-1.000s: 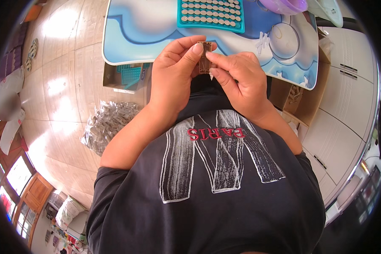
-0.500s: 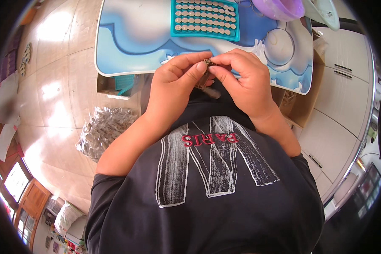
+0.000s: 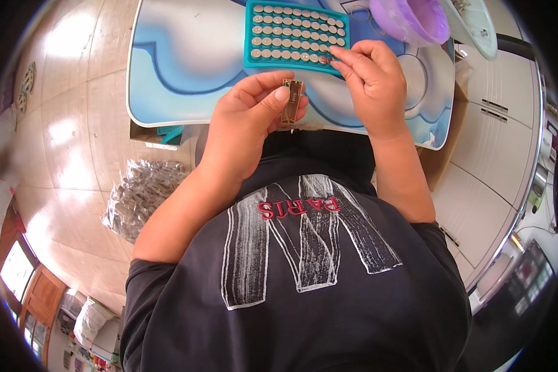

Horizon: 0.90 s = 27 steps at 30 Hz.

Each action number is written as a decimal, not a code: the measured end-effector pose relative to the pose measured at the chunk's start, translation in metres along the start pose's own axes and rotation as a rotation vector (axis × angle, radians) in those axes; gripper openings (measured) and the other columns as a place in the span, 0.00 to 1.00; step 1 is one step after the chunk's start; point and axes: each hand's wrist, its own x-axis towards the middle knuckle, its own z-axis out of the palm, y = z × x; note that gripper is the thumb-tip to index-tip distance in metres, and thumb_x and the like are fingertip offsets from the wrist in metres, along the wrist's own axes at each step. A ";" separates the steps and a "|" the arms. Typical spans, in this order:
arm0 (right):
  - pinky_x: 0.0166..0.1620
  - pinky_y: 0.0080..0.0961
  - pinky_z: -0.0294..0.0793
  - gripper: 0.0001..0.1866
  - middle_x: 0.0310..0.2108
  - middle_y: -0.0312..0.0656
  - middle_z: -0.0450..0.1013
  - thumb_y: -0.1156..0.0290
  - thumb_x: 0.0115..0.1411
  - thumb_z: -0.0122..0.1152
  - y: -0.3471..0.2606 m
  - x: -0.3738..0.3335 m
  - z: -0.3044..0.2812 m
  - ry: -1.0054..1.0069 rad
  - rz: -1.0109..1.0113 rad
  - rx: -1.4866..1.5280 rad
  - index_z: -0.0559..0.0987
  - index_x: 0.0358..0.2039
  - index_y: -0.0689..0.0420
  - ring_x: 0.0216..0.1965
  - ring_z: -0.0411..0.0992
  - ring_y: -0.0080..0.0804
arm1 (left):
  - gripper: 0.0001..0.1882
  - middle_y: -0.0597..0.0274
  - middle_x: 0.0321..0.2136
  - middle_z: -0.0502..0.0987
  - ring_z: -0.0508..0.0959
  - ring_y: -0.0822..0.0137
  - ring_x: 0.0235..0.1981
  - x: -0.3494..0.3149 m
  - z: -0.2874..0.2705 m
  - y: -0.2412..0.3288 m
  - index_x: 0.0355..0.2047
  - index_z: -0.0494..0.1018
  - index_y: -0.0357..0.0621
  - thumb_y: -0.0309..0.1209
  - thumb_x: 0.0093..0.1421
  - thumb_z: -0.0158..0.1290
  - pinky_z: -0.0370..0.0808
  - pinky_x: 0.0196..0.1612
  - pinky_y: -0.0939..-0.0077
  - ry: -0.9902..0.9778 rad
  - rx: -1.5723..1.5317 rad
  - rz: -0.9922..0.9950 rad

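Note:
Between the thumb and fingers of my left hand (image 3: 254, 108) is a small flat rectangular piece, brown with gold-coloured edges (image 3: 291, 102), held upright in front of my chest. My right hand (image 3: 375, 80) reaches over the near right corner of a teal tray (image 3: 249, 60). Its thumb and forefinger come together at the end of the tray's nearest row, and whatever is between them is too small to make out. Rows of round, pale, button-like discs (image 3: 296, 56) fill the tray.
Tray and hands are over a blue and white patterned table (image 3: 186, 68). A purple bowl (image 3: 409, 22) and a pale green basket (image 3: 480, 31) are at the far right. On the floor at left lies a clear bag of small silvery pieces (image 3: 144, 195). White cabinets (image 3: 490, 149) stand at right.
My hands have parted. The right one has moved from the brown piece, away and to the right, onto the tray's near corner. The left one keeps the piece, now more fully visible.

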 end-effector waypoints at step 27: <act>0.28 0.27 0.67 0.10 0.25 0.35 0.69 0.76 0.41 0.68 -0.004 0.004 0.010 0.070 -0.068 -0.016 0.81 0.27 0.54 0.27 0.68 0.34 | 0.14 0.53 0.43 0.74 0.76 0.64 0.43 0.003 0.003 -0.001 0.48 0.65 0.34 0.27 0.63 0.47 0.74 0.47 0.74 0.059 -0.057 0.014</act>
